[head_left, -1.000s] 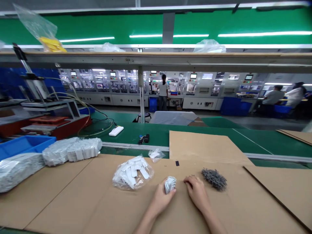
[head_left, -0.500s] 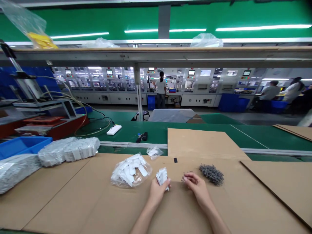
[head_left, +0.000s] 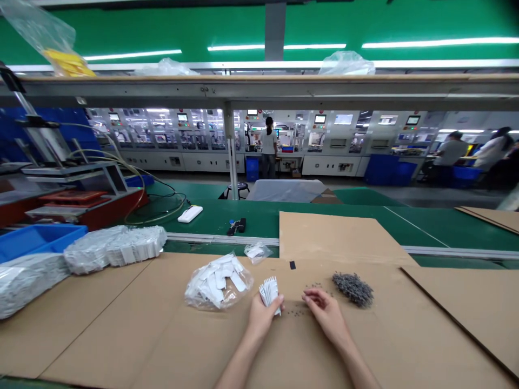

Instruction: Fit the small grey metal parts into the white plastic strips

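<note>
My left hand [head_left: 261, 313] is closed around a fanned stack of thin white plastic pieces [head_left: 269, 292], their narrow ends pointing up. To its right, my right hand [head_left: 324, 310] hovers low over the cardboard with fingers loosely curled and thumb slightly apart; I see nothing held in it. Tiny dark grey parts [head_left: 295, 312] lie scattered on the board between the hands, with a few more beyond the right fingertips. A heap of small grey parts [head_left: 352, 289] sits right of that hand. Left of my left hand lies a clear bag with white flat pieces [head_left: 219, 281].
Cardboard sheets [head_left: 121, 324] cover the bench. Bagged white stacks [head_left: 133, 246] and a blue bin [head_left: 44, 237] stand left, near a press [head_left: 81, 183]. Farther back are a small bag [head_left: 257, 252], keys [head_left: 237, 227] and a white device [head_left: 190, 214]. People work in the background.
Small grey parts now show scattered on the cardboard between my hands, where none were visible before. My right hand has shifted slightly; my left still holds the white stack.
</note>
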`<state>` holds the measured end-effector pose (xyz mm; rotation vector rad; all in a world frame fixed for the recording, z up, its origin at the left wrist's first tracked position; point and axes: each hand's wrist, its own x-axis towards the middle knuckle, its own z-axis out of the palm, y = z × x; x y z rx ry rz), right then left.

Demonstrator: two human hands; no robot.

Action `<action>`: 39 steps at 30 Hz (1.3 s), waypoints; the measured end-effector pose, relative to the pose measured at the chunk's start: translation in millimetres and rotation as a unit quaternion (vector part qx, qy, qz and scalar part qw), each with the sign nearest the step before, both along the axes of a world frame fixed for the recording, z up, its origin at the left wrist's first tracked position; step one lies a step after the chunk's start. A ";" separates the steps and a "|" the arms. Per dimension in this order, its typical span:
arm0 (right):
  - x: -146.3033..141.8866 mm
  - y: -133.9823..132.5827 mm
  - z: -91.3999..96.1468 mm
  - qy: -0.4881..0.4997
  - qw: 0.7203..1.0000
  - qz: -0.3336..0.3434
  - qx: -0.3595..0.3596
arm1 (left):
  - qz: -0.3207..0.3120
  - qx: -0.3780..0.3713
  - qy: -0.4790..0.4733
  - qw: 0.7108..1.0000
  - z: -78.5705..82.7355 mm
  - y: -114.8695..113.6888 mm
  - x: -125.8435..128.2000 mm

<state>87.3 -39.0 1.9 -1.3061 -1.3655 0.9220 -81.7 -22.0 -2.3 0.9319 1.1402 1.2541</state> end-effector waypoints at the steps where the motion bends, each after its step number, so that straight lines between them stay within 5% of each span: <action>1: 0.8 -1.9 1.5 -0.058 0.998 0.005 0.032 | 0.001 0.002 -0.002 1.000 0.1 0.1 0.0; 5: 3.3 -10.2 8.2 -0.283 0.953 0.036 0.103 | 0.010 0.000 -0.046 0.999 2.5 -0.4 -1.6; 9: 4.4 -10.8 7.4 -0.335 0.937 0.036 0.092 | 0.005 -0.050 -0.162 0.985 5.3 -1.9 -5.5; 19: 4.8 -2.7 -10.3 -0.077 0.996 0.037 0.034 | 0.009 -0.074 -0.195 0.978 2.4 -2.9 -7.4; 39: -4.7 -9.2 6.8 0.127 0.985 0.100 -0.053 | 0.014 -0.090 -0.185 0.979 7.4 -4.2 -6.4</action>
